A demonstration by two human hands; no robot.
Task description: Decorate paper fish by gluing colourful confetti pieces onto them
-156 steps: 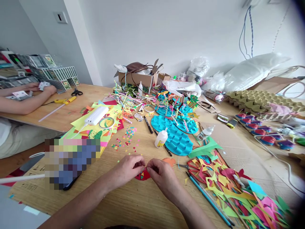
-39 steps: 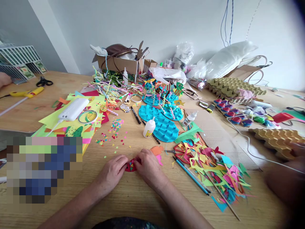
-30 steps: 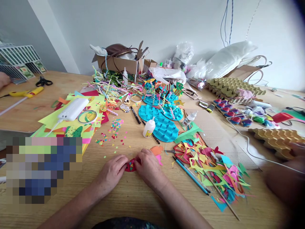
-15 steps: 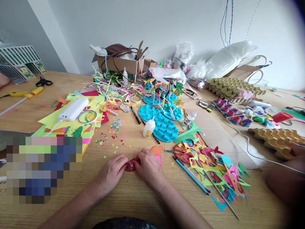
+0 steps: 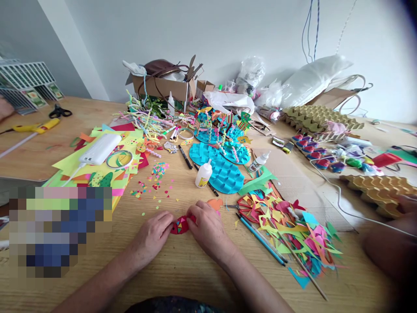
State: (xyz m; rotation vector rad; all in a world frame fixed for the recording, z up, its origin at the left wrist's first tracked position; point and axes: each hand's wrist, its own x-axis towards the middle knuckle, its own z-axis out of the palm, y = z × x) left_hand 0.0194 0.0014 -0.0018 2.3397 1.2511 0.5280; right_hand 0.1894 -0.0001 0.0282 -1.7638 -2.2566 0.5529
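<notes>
A red paper cutout (image 5: 180, 225) with small coloured triangles on it lies on the wooden table in front of me. My left hand (image 5: 156, 234) pinches its left end, fingers bent together. At the other end, the closed fingers of my right hand (image 5: 207, 228) hold the cutout and cover part of it. Just beyond my right hand rests an orange paper shape (image 5: 215, 204). Small paper confetti (image 5: 159, 170) is scattered beyond my left hand. A white glue bottle (image 5: 203, 174) stands upright, farther off.
Blue ovals of folded paper (image 5: 224, 174) lie at the centre. To the right are a heap of paper scraps (image 5: 286, 221), blue pencils (image 5: 260, 239) and egg trays (image 5: 374, 191) near another person's hand (image 5: 407, 204). Coloured sheets carry a power bank (image 5: 100, 149) on the left.
My right hand has shifted slightly to the right along the red cutout, and more of its patterned surface shows. My left hand stays almost where it was.
</notes>
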